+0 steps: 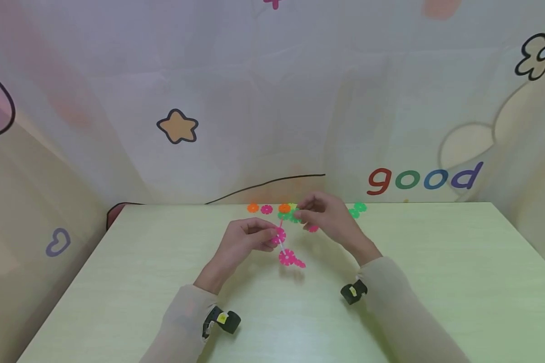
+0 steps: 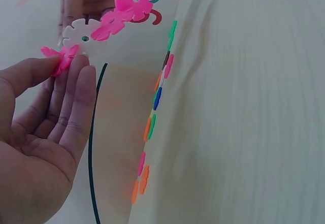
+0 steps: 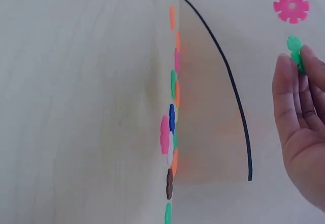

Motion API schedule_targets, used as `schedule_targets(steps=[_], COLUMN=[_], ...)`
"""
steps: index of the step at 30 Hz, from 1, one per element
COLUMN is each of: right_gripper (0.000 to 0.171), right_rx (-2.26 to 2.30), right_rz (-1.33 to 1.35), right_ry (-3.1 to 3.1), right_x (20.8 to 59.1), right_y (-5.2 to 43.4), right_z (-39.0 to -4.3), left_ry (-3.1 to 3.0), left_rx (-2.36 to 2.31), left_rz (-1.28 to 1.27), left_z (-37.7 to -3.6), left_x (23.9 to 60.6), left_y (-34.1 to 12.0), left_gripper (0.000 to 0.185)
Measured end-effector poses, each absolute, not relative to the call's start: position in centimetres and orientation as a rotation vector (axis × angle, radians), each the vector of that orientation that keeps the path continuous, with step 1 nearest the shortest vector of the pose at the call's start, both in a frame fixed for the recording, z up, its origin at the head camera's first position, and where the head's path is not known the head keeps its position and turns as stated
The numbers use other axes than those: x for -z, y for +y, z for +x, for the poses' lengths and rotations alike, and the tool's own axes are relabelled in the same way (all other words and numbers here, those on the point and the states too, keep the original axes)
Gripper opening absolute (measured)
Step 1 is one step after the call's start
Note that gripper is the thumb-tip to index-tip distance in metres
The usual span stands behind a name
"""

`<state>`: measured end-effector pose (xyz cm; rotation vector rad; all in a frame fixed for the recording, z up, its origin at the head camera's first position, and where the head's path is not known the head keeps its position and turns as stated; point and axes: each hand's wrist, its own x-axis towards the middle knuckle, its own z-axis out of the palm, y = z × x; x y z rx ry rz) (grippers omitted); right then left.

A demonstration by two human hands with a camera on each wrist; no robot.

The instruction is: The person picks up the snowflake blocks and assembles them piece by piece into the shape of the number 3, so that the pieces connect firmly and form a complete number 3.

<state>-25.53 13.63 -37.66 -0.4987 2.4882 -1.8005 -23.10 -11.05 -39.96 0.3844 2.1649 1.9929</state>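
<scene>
Pale green tabletop (image 1: pixel 436 282) is recorded as the work surface, backed by a cartoon-printed cloth (image 1: pixel 272 101) bearing a star and the word "good".

A chain of snowflake discs (image 1: pixel 285 249) is held above the table's centre, between the two hands. In the left-wrist view it is seen as pink discs with one white disc (image 2: pixel 81 31) slotted among them.

The left hand (image 1: pixel 245 242) is placed at 9 o'clock of the chain. Its thumb and fingertips (image 2: pixel 81 69) are pressed together on the endmost pink disc (image 2: pixel 60 57), which is pinched.

The right hand (image 1: pixel 329 214) is held at 1 o'clock of the chain, slightly farther from the body. A green disc (image 3: pixel 295 51) is pinched at its fingertips; the fingers are kept close together and gently curled. The green disc is apart from the chain.

Loose discs (image 1: pixel 267 208) in orange, pink and green are noted at 12 o'clock, lined along the table's far edge against the cloth. Blue and brown ones (image 3: pixel 171 117) are visible in the right-wrist view.

Light sleeves and a black wrist-mounted unit (image 1: pixel 353 292) are seen on each forearm.
</scene>
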Motion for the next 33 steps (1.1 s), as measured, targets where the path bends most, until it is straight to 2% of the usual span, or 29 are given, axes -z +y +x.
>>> schedule_targets(steps=[13, 33], right_gripper=[0.023, 0.02], right_rx=[1.929, 1.827], right_rz=[-0.551, -0.583], right_ry=[2.456, 2.545], right_x=[37.3, 37.0], right_y=[13.7, 13.1], right_z=[-24.4, -23.9], left_ry=[2.185, 2.28], left_rx=[-2.009, -1.936], left_rz=[0.409, 0.355], left_z=[-22.7, -22.4], left_x=[39.7, 39.4], left_y=[-10.9, -10.8], left_gripper=[0.015, 0.016])
